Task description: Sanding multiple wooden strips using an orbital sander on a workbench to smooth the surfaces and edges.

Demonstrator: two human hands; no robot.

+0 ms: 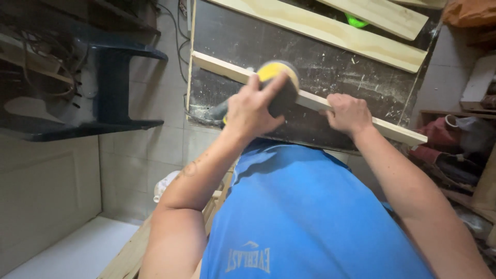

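Note:
A long pale wooden strip (222, 67) lies across a dark, dusty workbench top (330, 67). My left hand (251, 108) grips a yellow and black power sander (276, 77) that rests on the strip near its middle. Just to the right, my right hand (349, 112) presses down on the same strip, fingers curled over its near edge. My blue shirt fills the lower middle of the view.
Two wider pale boards (336, 33) (382, 15) lie farther back on the bench, with a green object (356, 21) between them. A dark blue stool or stand (111, 82) is at the left on the tiled floor. Clutter and red cloth (439, 137) sit at the right.

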